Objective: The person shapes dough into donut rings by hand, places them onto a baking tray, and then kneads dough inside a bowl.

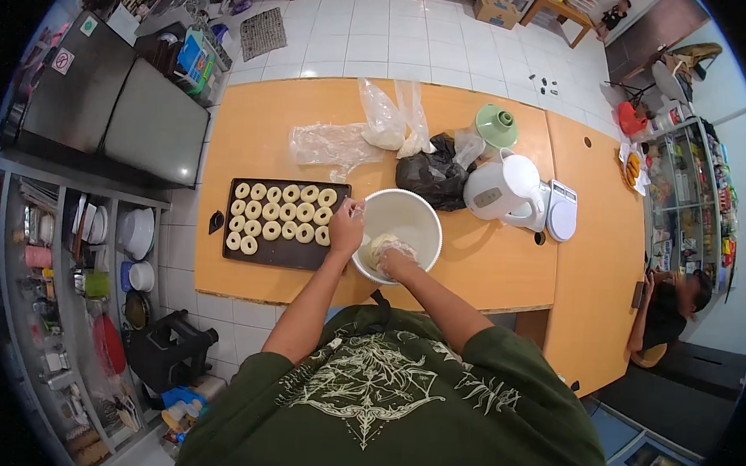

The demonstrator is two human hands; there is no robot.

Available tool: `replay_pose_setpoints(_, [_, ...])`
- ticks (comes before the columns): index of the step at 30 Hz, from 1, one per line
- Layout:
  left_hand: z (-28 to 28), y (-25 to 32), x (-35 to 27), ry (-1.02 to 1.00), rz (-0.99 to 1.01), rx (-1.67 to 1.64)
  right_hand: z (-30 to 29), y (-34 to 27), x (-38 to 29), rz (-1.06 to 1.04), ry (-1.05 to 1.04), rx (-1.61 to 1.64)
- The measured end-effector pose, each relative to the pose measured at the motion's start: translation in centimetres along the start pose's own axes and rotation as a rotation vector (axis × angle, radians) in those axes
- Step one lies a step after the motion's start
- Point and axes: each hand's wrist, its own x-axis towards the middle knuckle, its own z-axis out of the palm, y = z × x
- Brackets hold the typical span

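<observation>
A white round basin (435,227) with a ridged rim stands before me, holding a lump of pale dough (382,246). My right hand (398,261) reaches down into it and presses on the dough, its fingers partly hidden by dough and flour. At the basin's left rim, my left hand (349,222) grips the edge, its fingertips bent and coated with dough. To the left lies a dark baking tray (283,255) with rows of ring-shaped dough pieces (271,230), close beside my left hand.
Beyond the basin are a black plastic bag (433,179), clear bags of white powder (383,129), a flat plastic sheet (330,145), a white electric kettle (495,189), a green lidded container (497,125) and a kitchen scale (562,211). A person (672,312) sits at the far right.
</observation>
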Motion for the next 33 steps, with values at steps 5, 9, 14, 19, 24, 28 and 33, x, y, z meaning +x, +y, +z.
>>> replay_pose_setpoints(5, [-0.7, -0.6, -0.1, 0.012, -0.01, -0.009, 3.4, -1.1, 3.7, -0.109, 0.248, 0.125])
replay_pose_setpoints(9, [-0.4, 0.3, -0.3, 0.012, 0.013, -0.017, 3.8, 2.4, 10.0, -0.185, 0.195, 0.134])
replay_pose_setpoints(14, [-0.6, -0.1, -0.6, 0.01, -0.011, -0.03, 1.4, 2.3, 11.3, -0.226, 0.347, 0.139])
replay_pose_setpoints(19, [0.4, -0.2, -0.1, 0.003, 0.029, -0.009, 1.7, 2.5, 9.7, -0.202, 0.736, 0.305])
replay_pose_setpoints(24, [-0.4, -1.1, -0.3, 0.015, 0.016, -0.01, -2.7, 1.5, 3.9, 0.018, 0.403, 1.422])
replay_pose_setpoints(28, [-0.2, -1.3, 0.2, 0.004, 0.034, 0.004, -2.1, 4.4, 6.1, -0.088, 0.806, 0.508])
replay_pose_setpoints(33, [0.4, -1.4, 0.0, 0.015, 0.027, 0.011, 0.0, 2.7, 9.0, -0.145, 0.729, 0.464])
